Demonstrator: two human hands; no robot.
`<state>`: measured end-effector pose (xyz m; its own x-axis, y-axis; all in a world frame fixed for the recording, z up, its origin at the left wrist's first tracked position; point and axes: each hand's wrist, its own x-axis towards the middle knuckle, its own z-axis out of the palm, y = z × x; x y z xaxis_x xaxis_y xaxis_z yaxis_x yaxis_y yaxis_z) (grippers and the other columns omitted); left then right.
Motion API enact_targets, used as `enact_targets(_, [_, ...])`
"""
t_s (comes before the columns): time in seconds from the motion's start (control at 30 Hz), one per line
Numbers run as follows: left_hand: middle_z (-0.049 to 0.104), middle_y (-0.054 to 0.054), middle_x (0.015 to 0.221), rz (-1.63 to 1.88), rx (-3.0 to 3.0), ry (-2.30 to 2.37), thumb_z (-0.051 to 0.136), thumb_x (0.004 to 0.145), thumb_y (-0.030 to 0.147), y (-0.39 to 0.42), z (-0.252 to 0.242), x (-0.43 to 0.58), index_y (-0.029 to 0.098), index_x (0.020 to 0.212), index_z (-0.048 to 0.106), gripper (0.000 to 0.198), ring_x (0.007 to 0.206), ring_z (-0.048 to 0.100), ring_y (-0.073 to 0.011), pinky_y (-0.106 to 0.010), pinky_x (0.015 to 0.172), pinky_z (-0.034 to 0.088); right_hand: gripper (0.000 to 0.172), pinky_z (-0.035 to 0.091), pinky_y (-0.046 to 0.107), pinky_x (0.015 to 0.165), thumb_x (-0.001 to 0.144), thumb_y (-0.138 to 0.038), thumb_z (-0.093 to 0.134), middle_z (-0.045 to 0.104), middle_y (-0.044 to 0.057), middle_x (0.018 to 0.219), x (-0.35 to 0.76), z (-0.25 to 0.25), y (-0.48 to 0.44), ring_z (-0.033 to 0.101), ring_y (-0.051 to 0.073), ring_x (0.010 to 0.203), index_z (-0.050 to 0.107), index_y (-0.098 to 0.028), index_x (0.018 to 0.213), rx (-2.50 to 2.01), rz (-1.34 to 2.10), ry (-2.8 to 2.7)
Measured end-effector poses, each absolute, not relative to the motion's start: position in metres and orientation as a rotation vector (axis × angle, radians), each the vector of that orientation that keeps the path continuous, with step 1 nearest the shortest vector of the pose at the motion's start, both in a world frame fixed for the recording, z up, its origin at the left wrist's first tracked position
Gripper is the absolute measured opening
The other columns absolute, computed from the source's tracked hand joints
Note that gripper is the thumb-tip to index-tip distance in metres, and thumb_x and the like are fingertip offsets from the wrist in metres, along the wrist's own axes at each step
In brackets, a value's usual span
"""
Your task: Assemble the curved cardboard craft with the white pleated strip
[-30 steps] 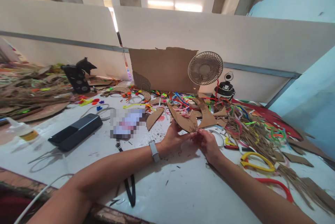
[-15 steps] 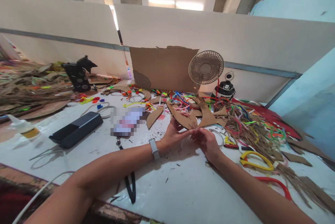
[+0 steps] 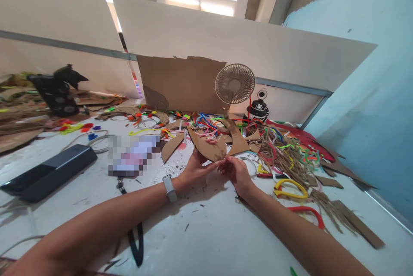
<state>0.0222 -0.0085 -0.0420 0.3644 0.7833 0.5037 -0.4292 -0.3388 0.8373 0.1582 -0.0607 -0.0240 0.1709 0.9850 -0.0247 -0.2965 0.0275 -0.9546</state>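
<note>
A curved, pointed piece of cardboard (image 3: 208,146) is held up over the white table (image 3: 206,233). My left hand (image 3: 195,168) grips it from below and the left side, the thumb stretched toward its right end. My right hand (image 3: 237,172) is closed at that same end, its fingertips pinched close to the left thumb; what they pinch is too small to make out. Just behind stands another curved cardboard piece (image 3: 237,140). To the left of my left hand lies a cardboard leaf shape (image 3: 172,147).
A black power bank (image 3: 54,172) and a phone with a blurred screen (image 3: 137,155) lie at left. Behind are a round fan (image 3: 235,84), a bottle (image 3: 257,110) and a cardboard sheet (image 3: 183,84). Twine and pipe cleaners (image 3: 280,151), plus yellow handles (image 3: 290,189), lie at right.
The view has turned to the right, so everything appears shifted left. Both hands keep nearly the same pose at the cardboard piece.
</note>
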Motion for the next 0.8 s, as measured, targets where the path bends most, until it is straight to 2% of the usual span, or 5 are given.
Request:
enact_targets(0.3, [0.053,-0.006,0.121,1.293,1.488,0.345,0.071,0.065,0.018,-0.0078,-0.043,0.0213,0.026,0.117,0.041,0.06,0.112,0.051,-0.0263,-0.044,0.098,0.043,0.017,0.042,0.023,0.051,0.065,-0.031,0.06,0.064,0.002,0.057,0.158,-0.0224,-0.0609,0.054,0.012,0.052,0.064,-0.016,0.058,-1.076,1.217,-0.781])
enact_targets(0.57, [0.054,-0.006,0.117,1.274,1.484,0.359,0.07,0.066,0.02,-0.0101,-0.039,0.0209,0.027,0.114,0.043,0.055,0.113,0.049,-0.0246,-0.044,0.097,0.042,0.017,0.04,0.023,0.05,0.065,-0.029,0.058,0.062,0.002,0.053,0.1582,-0.0222,-0.0608,0.052,0.012,0.048,0.063,-0.017,0.055,-1.113,1.211,-0.833])
enact_targets(0.8, [0.054,-0.008,0.117,1.313,1.496,0.344,0.071,0.064,0.018,-0.0057,-0.0448,0.0225,0.023,0.115,0.043,0.059,0.116,0.047,-0.0279,-0.046,0.096,0.043,0.017,0.04,0.024,0.049,0.065,-0.031,0.059,0.063,0.003,0.054,0.1589,-0.0229,-0.0599,0.052,0.013,0.048,0.064,-0.018,0.056,-1.106,1.225,-0.826])
